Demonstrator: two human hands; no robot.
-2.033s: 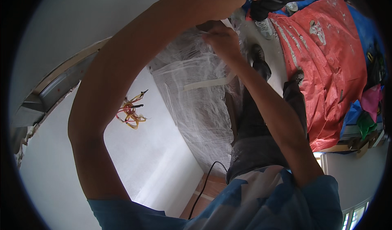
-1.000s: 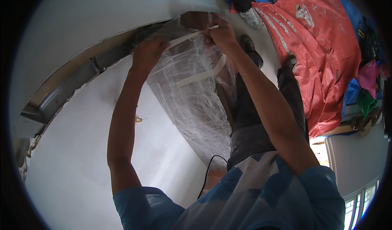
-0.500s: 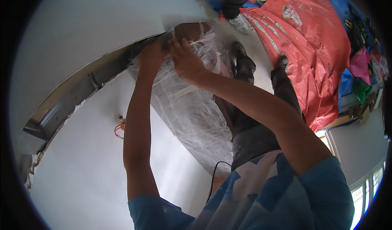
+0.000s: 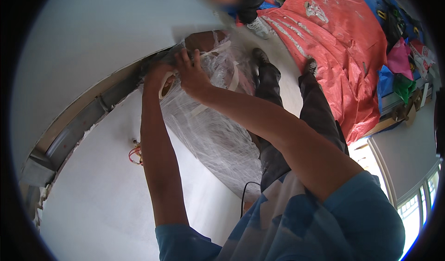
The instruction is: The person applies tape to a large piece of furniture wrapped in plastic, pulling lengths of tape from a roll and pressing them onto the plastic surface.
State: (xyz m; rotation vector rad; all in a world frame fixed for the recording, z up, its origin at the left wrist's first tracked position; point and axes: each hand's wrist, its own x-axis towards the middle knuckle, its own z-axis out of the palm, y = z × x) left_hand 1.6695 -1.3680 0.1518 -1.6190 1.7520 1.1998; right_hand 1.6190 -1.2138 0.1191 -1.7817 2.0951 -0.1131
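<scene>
My left hand point(image 4: 156, 74) is closed round a roll of cream tape point(image 4: 162, 86) at the edge of the wall opening. Beside it, my right hand point(image 4: 192, 78) lies with fingers spread against the top of a large object in clear plastic film point(image 4: 208, 131). Pale strips of tape point(image 4: 234, 75) cross the wrinkled film. A brown surface point(image 4: 201, 41) shows at the far end of the wrapped object. My left fingertips are partly hidden.
Left of my hands runs a recessed channel with grey metal framing point(image 4: 74, 122). Red wires point(image 4: 135, 154) stick out of the white wall. A red tarp point(image 4: 343, 66) covers things at the right. Another person's shoe point(image 4: 258, 28) is at the top, beside dark trousers.
Both hands have shifted slightly left and nearer, partly with the whole view. The tape roll now shows in my left hand, and my right fingers have spread.
</scene>
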